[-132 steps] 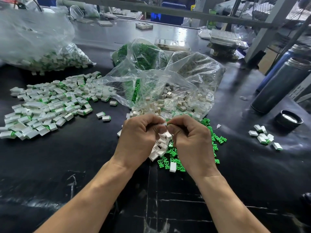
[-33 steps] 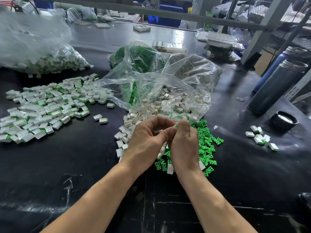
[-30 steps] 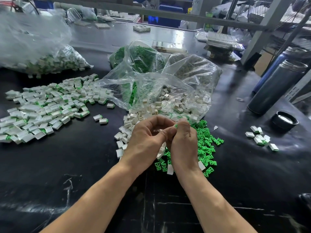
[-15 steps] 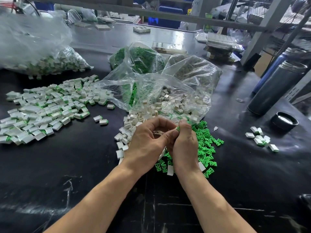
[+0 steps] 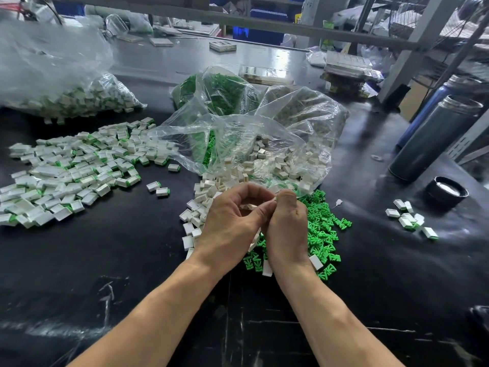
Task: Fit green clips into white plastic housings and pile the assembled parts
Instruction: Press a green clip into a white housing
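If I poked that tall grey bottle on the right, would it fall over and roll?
Probably yes, if poked near the top. The grey bottle is tall and narrow and stands upright on the black table, so it looks tippy. Its round sides would likely let it roll. Its cap lies beside it, so anything inside might spill; I cannot see whether it is full.

Bare table (image 5: 111,260) lies between assembled pile (image 5: 66,176) and loose housings (image 5: 195,215).

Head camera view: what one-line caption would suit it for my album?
Two hands, left hand and right hand, press a part together above loose green clips, finished pile alongside.
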A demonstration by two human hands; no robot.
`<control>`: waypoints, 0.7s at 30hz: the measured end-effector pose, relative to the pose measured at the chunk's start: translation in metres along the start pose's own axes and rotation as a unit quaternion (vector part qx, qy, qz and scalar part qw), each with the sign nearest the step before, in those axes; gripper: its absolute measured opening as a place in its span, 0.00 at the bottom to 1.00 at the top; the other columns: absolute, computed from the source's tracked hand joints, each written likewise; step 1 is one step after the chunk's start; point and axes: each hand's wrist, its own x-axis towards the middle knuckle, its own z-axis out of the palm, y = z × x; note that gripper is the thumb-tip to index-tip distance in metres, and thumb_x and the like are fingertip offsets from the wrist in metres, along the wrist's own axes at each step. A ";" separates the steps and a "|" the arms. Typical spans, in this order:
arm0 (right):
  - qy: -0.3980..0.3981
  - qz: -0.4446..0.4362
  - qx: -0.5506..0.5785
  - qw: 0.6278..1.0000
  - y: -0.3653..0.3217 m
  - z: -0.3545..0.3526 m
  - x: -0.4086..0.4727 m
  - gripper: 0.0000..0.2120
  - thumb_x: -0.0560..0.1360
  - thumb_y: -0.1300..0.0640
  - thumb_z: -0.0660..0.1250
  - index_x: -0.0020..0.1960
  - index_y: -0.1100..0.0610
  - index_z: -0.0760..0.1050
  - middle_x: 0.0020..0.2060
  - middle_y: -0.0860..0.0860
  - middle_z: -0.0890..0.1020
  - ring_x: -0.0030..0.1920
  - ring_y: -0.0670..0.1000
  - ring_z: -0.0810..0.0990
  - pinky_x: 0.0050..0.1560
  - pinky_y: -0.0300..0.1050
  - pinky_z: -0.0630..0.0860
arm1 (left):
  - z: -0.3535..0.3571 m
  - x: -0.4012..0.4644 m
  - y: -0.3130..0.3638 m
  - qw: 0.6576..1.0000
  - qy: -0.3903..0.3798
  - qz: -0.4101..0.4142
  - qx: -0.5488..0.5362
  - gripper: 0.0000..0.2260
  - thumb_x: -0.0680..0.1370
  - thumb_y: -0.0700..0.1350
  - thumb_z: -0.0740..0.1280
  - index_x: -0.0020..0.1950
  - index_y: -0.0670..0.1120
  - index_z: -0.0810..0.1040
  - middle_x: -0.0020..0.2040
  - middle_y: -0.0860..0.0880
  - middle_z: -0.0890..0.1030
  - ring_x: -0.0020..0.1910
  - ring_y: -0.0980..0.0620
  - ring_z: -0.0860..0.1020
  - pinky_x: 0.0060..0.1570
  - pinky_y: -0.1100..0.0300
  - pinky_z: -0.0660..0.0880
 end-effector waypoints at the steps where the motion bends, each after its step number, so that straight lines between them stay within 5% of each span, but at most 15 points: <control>1: -0.002 -0.007 -0.002 1.000 -0.001 0.000 -0.001 0.26 0.79 0.50 0.53 0.28 0.43 0.81 0.25 0.42 0.80 0.29 0.40 0.79 0.31 0.36 0.74 | 0.000 0.000 -0.001 1.000 0.001 0.001 0.000 0.02 0.78 0.41 0.74 0.49 0.46 0.84 0.44 0.47 0.86 0.45 0.42 0.84 0.46 0.52 0.82; 6: -0.005 -0.016 -0.004 1.000 -0.002 0.000 -0.002 0.26 0.79 0.50 0.52 0.31 0.43 0.83 0.27 0.44 0.82 0.30 0.42 0.81 0.32 0.37 0.75 | 0.000 0.000 -0.001 1.000 -0.002 -0.003 -0.003 0.02 0.78 0.43 0.74 0.49 0.49 0.84 0.45 0.48 0.87 0.45 0.43 0.85 0.48 0.50 0.83; 12: -0.010 -0.002 0.000 1.000 -0.002 -0.003 -0.004 0.30 0.85 0.49 0.52 0.30 0.40 0.81 0.25 0.41 0.79 0.29 0.38 0.78 0.31 0.34 0.74 | -0.001 0.000 -0.001 1.000 0.003 -0.002 -0.002 0.03 0.77 0.43 0.75 0.48 0.50 0.84 0.46 0.50 0.87 0.43 0.52 0.85 0.45 0.60 0.81; 16: -0.031 -0.001 -0.043 0.999 -0.001 -0.012 -0.003 0.29 0.84 0.39 0.53 0.32 0.47 0.79 0.26 0.44 0.76 0.29 0.45 0.74 0.34 0.46 0.71 | -0.006 0.002 -0.001 1.000 0.024 -0.006 0.008 0.03 0.76 0.46 0.76 0.48 0.51 0.84 0.46 0.51 0.87 0.46 0.52 0.85 0.51 0.59 0.81; 21: -0.054 -0.058 -0.062 0.995 -0.004 -0.026 0.001 0.16 0.83 0.44 0.63 0.42 0.51 0.79 0.34 0.48 0.81 0.32 0.44 0.75 0.36 0.43 0.69 | -0.015 0.005 0.002 0.999 0.045 -0.003 0.015 0.04 0.76 0.45 0.76 0.49 0.50 0.84 0.45 0.51 0.86 0.44 0.55 0.83 0.47 0.60 0.79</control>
